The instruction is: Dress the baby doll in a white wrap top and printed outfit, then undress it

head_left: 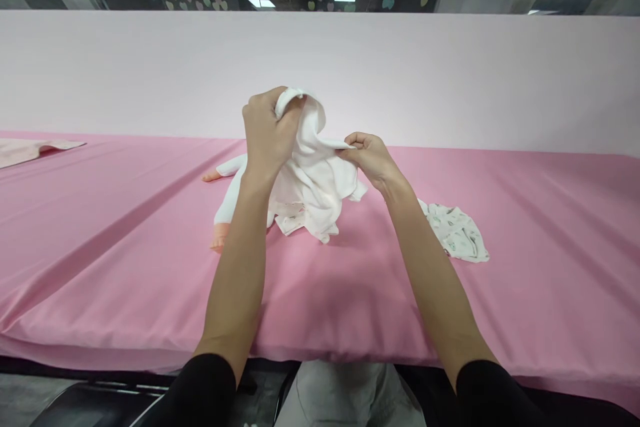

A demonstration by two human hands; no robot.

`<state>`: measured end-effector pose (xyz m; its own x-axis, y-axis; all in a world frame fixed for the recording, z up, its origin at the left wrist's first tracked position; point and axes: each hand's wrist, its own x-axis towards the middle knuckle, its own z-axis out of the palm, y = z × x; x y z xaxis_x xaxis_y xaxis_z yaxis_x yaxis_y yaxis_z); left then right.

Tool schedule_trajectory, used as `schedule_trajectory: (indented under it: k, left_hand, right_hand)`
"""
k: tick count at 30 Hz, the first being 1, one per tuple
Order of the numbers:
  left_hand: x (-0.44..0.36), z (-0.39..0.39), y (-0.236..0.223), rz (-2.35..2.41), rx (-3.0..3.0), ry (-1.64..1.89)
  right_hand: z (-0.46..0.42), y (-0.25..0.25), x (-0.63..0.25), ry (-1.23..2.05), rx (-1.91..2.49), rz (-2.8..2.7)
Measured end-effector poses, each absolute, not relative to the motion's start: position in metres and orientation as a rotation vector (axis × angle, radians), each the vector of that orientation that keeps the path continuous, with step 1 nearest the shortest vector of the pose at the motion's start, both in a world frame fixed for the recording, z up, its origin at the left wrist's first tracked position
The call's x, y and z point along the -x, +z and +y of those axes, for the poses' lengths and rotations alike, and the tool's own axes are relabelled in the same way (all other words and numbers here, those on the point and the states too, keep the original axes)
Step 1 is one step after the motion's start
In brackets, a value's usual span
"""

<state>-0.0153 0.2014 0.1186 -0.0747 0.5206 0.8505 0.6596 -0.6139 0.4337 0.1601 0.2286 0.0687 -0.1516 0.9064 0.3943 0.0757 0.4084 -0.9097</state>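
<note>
Head view: hands (267, 123) hold white cloth (315, 177).

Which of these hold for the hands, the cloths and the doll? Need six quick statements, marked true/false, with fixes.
1. The left hand and the right hand both grip the white cloth. True.
2. The white cloth is spread out flat. False: it is gathered in folds, with its upper part held up.
3. A doll dressed in white is partly hidden by the left forearm and the white cloth. True.
4. The right hand is higher in the picture than the left hand. False: the left hand is higher.
5. A printed cloth lies on the pink cover. True.
6. The printed cloth is in the right hand. False: it lies apart from that hand, partly hidden by the right forearm.
</note>
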Motion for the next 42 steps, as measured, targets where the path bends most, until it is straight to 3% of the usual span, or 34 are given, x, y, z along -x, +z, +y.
schedule_trajectory:
  k: [5,9,14,23,33,38,42]
  left_hand:
    - [0.032,0.214,0.113,-1.412,2.012,-1.728]
    - [0.03,0.213,0.11,-1.328,2.309,-1.541]
    - [-0.001,0.195,0.109,-1.133,2.712,-1.263]
    - [0.005,0.189,0.116,-1.233,2.587,-1.578]
    - [0.017,0.204,0.117,-1.18,2.28,-1.83]
    - [0.038,0.216,0.115,-1.41,1.939,-1.78]
    - [0.043,0.218,0.11,-1.586,1.855,-1.553]
  right_hand:
    - [0.234,0.072,-0.161,0.348,0.996,-1.392]
    - [0.222,0.079,-0.153,0.133,0.953,-1.476]
    - [0.202,0.084,-0.143,0.152,0.956,-1.656]
    - [0.197,0.091,-0.157,0.364,0.894,-1.882]
    - [0.217,0.07,-0.152,0.578,1.25,-1.996]
    - [0.223,0.072,-0.166,0.455,1.162,-1.935]
    - [0.223,0.078,-0.168,0.092,1.132,-1.835]
